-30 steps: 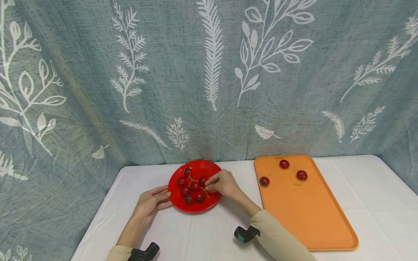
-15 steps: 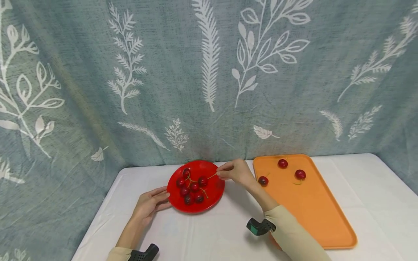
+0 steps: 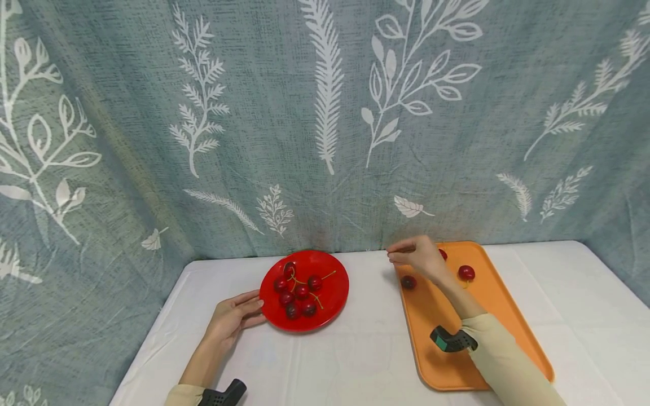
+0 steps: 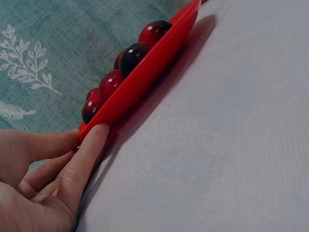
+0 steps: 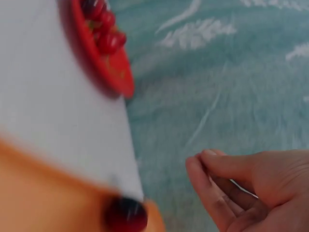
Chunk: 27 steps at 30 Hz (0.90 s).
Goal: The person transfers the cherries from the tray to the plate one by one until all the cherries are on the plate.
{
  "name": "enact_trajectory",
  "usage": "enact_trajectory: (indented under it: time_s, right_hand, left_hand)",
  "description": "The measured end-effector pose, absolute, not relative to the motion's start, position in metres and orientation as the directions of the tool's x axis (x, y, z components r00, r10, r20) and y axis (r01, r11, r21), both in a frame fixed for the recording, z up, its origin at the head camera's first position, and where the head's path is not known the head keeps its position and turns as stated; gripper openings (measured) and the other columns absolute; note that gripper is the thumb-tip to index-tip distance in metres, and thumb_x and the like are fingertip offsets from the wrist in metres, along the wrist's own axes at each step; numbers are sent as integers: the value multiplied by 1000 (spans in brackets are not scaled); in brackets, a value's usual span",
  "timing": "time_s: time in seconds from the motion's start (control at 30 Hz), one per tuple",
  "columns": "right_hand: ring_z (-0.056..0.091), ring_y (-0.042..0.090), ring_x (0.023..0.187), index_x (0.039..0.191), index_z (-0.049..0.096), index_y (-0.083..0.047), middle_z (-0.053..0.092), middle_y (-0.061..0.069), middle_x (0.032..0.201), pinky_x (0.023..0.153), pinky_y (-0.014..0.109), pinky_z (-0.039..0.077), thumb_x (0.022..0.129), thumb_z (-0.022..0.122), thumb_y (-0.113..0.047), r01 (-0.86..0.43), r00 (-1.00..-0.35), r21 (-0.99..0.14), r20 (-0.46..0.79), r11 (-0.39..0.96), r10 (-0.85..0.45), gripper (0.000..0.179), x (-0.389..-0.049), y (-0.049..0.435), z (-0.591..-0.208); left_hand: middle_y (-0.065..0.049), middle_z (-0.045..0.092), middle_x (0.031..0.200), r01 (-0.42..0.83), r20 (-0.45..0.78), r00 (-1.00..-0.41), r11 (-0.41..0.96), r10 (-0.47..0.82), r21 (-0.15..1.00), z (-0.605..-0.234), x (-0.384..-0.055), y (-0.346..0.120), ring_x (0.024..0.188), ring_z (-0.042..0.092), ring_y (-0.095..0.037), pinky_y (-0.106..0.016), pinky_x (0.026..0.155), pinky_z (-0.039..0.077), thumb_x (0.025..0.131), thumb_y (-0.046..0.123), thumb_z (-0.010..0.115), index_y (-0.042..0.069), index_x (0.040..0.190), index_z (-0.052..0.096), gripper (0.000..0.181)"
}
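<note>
My left hand [image 3: 231, 318] pinches the near left rim of a round red plate [image 3: 332, 307], thumb on one side and fingers on the other. On the plate lies a heap of dark red cherries [image 4: 111, 83], some with green stems. My right hand [image 3: 418, 256] is over the back left corner of an orange tray [image 3: 472, 344]. Its thumb and fingertips [image 5: 206, 153] come close together with nothing between them. A cherry [image 3: 408, 282] lies just below that hand at the tray's left edge. Another cherry [image 3: 466, 273] sits to its right, and a third is partly hidden behind the hand.
The plate and tray stand on a table with a white cloth [image 3: 376, 338]. A green-blue curtain [image 3: 284, 141] with white leaf prints hangs along the back edge and the left side. A strip of white cloth separates plate and tray.
My right hand was among the cherries on the plate, then drew a stem at its right rim; it has let go and moved right over the tray. My left hand has stayed at the plate.
</note>
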State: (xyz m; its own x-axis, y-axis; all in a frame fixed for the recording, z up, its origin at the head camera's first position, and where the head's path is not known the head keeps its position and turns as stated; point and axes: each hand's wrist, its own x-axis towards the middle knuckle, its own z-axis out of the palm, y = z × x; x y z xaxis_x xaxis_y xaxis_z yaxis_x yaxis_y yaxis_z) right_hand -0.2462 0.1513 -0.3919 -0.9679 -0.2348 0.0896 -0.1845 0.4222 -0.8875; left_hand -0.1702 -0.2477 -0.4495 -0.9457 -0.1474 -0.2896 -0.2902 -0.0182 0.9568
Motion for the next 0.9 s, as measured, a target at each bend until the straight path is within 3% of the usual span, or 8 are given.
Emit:
enact_trajectory:
  time_s: [0.13,0.27,0.5,0.9]
  right_hand:
    - [68,31,92,98,75,5,73,17,97,76,36,59,88,71,-5,-277,-955,-783,163,557,-247,15,-248,174,-403]
    - [69,30,89,95,75,5,74,15,91,78,40,59,86,71,1,-332,-941,-707,198,625,-276,11,-248,191,-412]
    - [69,32,90,93,76,3,74,12,90,82,48,58,81,70,8,-426,-899,-619,213,659,-381,15,-249,202,-418]
    - [69,29,89,89,78,-3,74,7,87,78,42,60,80,71,9,-492,-857,-531,159,690,-489,16,-251,201,-428]
  left_hand:
    - [-17,67,115,-288,-288,-947,-19,-139,957,-450,-171,-248,86,71,-17,-34,76,60,94,2,60,-12,136,47,46]
    - [-18,66,116,-289,-289,-948,-20,-134,957,-449,-170,-248,87,71,-17,-34,77,60,94,1,60,-12,136,47,46]
    - [-20,65,118,-294,-293,-946,-14,-138,956,-448,-169,-248,87,71,-18,-34,77,60,95,3,61,-12,136,47,46]
    - [-20,65,119,-302,-300,-941,-11,-155,953,-448,-170,-247,88,71,-18,-34,77,60,94,3,61,-11,136,47,46]
